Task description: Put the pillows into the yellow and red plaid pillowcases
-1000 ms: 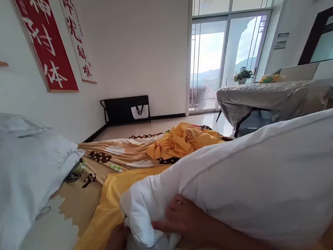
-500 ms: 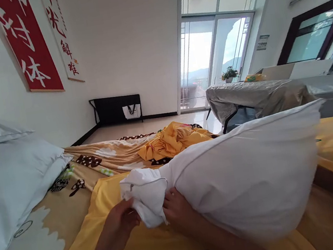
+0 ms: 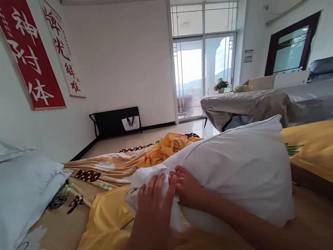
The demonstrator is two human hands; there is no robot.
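Note:
A plump white pillow (image 3: 234,160) lies on its long side on a yellow sheet (image 3: 102,222). Its left end is bunched into loose folds of white fabric (image 3: 143,176). My right hand (image 3: 190,186) is closed round the gathered cloth where the folds meet the pillow's body. Over the bunched end, my left hand (image 3: 155,206) lies with its fingers stretched out and slightly apart, touching the fabric. Its fingertips are close to my right hand's fingers. The underside of the folds is hidden behind both hands.
More white pillows (image 3: 13,185) rest at the left by the wall. A patterned blanket (image 3: 110,167) and crumpled yellow cloth (image 3: 169,145) lie beyond. At the right are a yellow cushion (image 3: 328,142) and a plastic-covered table (image 3: 244,103).
My left hand has moved from the side of the bunched end up and over it, fingers now stretched. The pillow's right end has dropped and swung inward. The view has tilted up.

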